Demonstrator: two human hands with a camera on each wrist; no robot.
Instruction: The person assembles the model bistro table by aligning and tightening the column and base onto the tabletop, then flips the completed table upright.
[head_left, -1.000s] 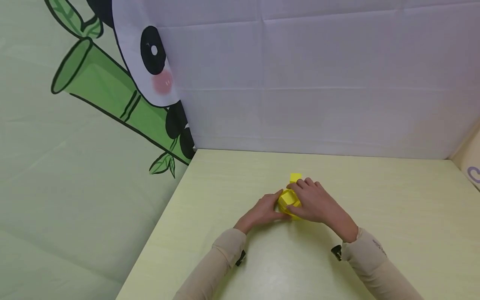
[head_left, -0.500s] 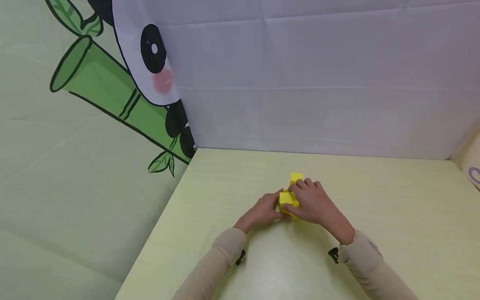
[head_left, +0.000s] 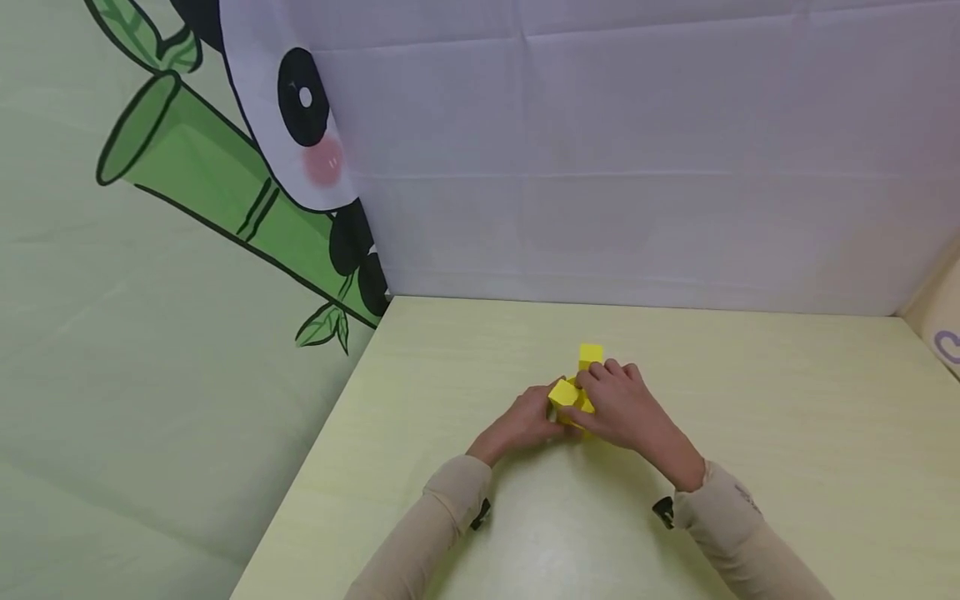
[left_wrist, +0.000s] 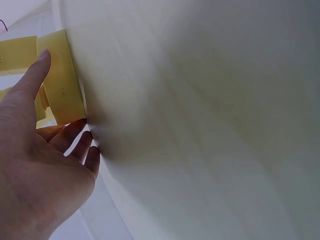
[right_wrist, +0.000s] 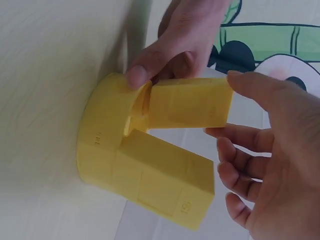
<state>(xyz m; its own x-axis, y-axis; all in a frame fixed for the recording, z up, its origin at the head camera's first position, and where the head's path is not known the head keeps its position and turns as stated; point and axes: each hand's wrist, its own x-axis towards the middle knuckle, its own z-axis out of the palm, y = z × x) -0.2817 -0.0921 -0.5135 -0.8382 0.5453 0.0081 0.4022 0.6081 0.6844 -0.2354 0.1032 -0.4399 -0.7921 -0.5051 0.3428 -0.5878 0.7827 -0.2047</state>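
A round yellow plastic base [right_wrist: 102, 140], marked with a small number, stands on the table. My left hand [head_left: 525, 421] holds it at the side, with the thumb [left_wrist: 37, 72] along its wall and the fingers curled behind. My right hand [head_left: 626, 408] pinches the top of a yellow rectangular block [right_wrist: 190, 104] between thumb and fingertips. This block stands up from the base's opening, its lower end hidden by the rim and close to the left thumb. A second yellow block [right_wrist: 167, 175], also numbered, rises from the far side of the base.
The pale tabletop [head_left: 787, 433] reaches back to a white cloth backdrop [head_left: 637, 167]. At the left hangs a green cloth [head_left: 112, 375] printed with bamboo and a panda. Dark wrist camera mounts [head_left: 664, 512] sit below the sleeves.
The pinched block has turned about its upright axis and shifted slightly left with my right hand. My left hand stays in place on the base.
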